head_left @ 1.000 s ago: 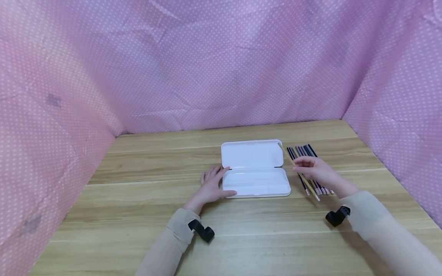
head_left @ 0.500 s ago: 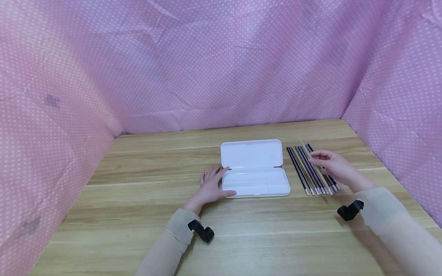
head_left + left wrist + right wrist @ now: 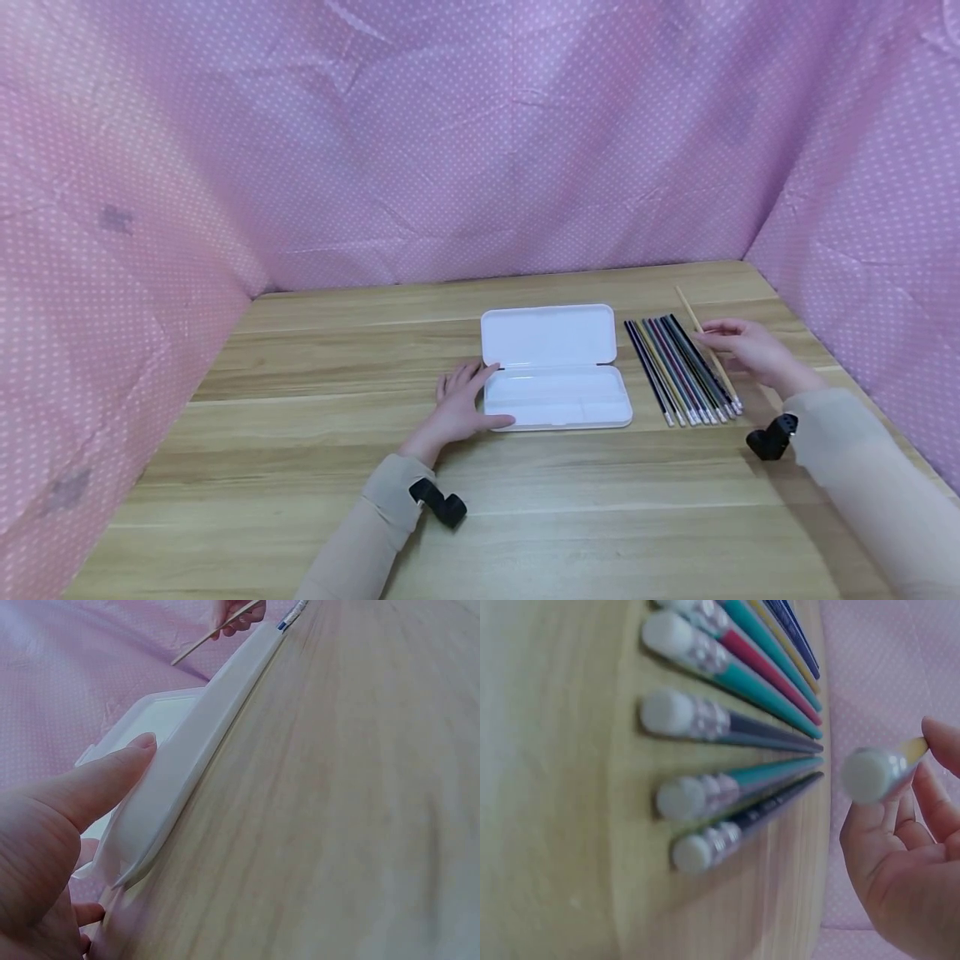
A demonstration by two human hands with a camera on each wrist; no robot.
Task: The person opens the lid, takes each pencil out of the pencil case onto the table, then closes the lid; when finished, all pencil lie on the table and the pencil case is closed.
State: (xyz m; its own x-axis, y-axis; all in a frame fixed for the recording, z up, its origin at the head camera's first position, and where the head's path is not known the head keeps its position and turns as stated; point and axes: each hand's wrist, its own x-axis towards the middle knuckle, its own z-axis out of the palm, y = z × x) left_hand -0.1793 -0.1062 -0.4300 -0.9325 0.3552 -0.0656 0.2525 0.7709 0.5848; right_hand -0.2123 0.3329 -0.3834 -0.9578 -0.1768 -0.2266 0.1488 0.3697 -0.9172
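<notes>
A white pencil case [image 3: 548, 335] lies on the table with its lid folded back. My left hand [image 3: 450, 412] holds its left end, the thumb [image 3: 112, 776] against the front side and the other fingers around the end. My right hand [image 3: 757, 354] pinches a yellow pencil [image 3: 687, 307] between thumb and fingers, at the right side of a row of pencils [image 3: 678, 367]. In the right wrist view, the white eraser [image 3: 866, 776] of the held pencil points toward the camera, raised above the table. The row's pencils have white erasers and dark, teal, red and yellow bodies.
The wooden table [image 3: 300, 467] carries the case and the pencils to its right. Pink dotted cloth [image 3: 480, 150] hangs behind and along both sides. A black wrist camera [image 3: 442, 502] sits on the left wrist, another camera [image 3: 772, 437] on the right.
My right hand has carried the yellow pencil rightward, from beside the case across the row to its right side. The left hand and the case have stayed put.
</notes>
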